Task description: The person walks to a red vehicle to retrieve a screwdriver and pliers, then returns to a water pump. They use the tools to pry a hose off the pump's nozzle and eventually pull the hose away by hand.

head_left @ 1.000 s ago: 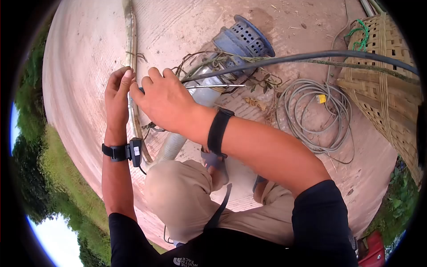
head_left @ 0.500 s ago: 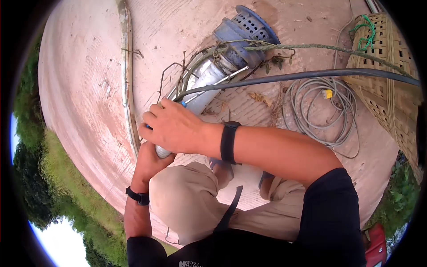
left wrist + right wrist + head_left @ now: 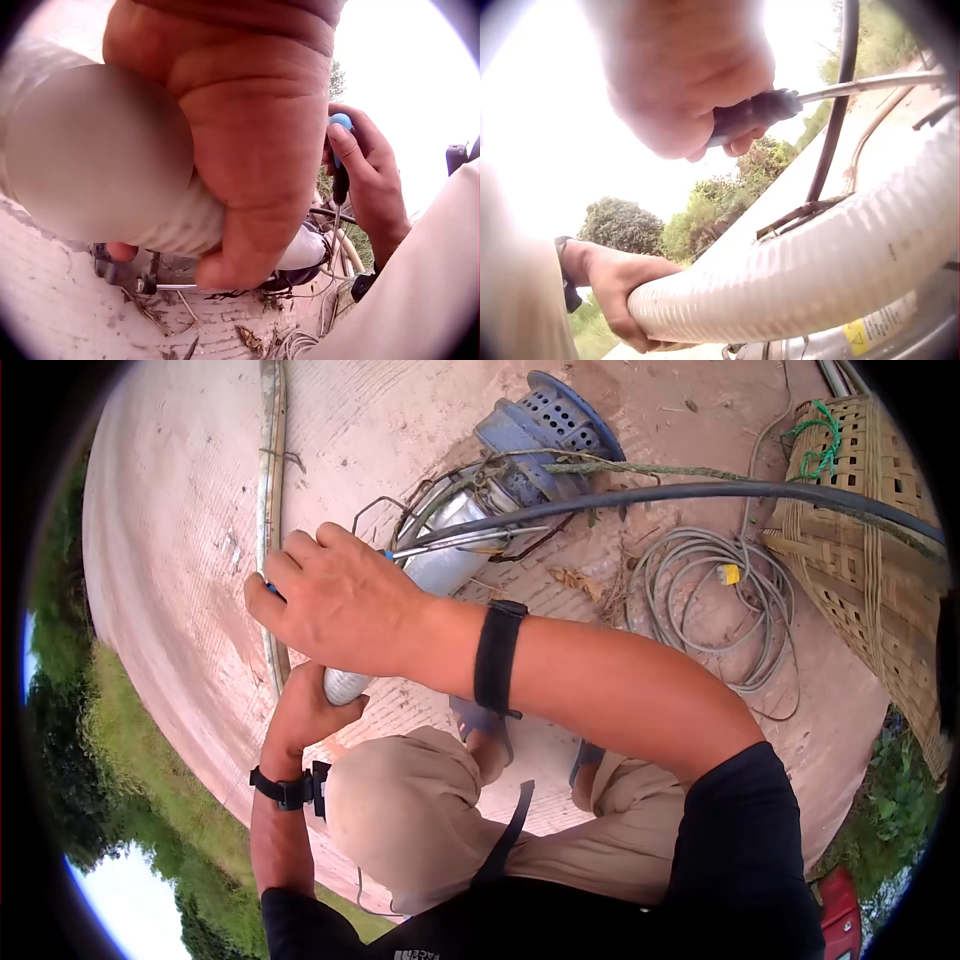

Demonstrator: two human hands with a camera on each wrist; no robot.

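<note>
Beside the ribbed hose (image 3: 780, 289), bare ground (image 3: 190, 550) is seen up to the long pipe (image 3: 270, 470) and the grassy edge (image 3: 160, 740). Above the hose, the screwdriver (image 3: 340, 180) is enclosed by curled fingers of the right hand (image 3: 340, 600) — the hose end is wrapped by the left hand (image 3: 308, 708). Farther from this end, the right hand has been shifted.

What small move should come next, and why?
I'd probably ease the screwdriver in the right hand clear of the black cable: shaft and cable cross in the right wrist view, and the left hand has a grip on the ribbed hose.
</note>
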